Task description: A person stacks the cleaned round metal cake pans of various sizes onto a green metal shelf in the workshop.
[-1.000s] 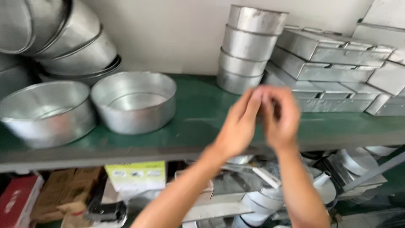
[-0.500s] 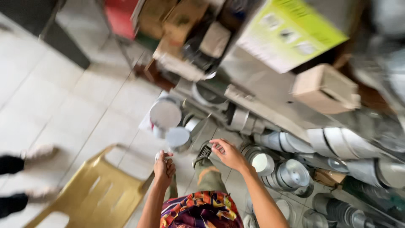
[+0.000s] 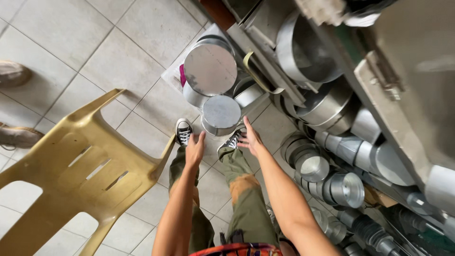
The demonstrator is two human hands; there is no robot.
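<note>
Both open hands, left hand [image 3: 194, 150] and right hand [image 3: 250, 140], reach down just short of the small round metal tin [image 3: 221, 114], behind which stands the larger round metal tin [image 3: 210, 67], with the yellow plastic chair [image 3: 80, 170] to the left and the cluttered metal shelf [image 3: 379, 90] to the right.

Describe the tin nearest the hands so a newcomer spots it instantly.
Start at the yellow plastic chair and look right, past the black sneakers. The small round tin sits upside down on the tiled floor ahead of both hands. It is smaller than the wide tin behind it.
</note>
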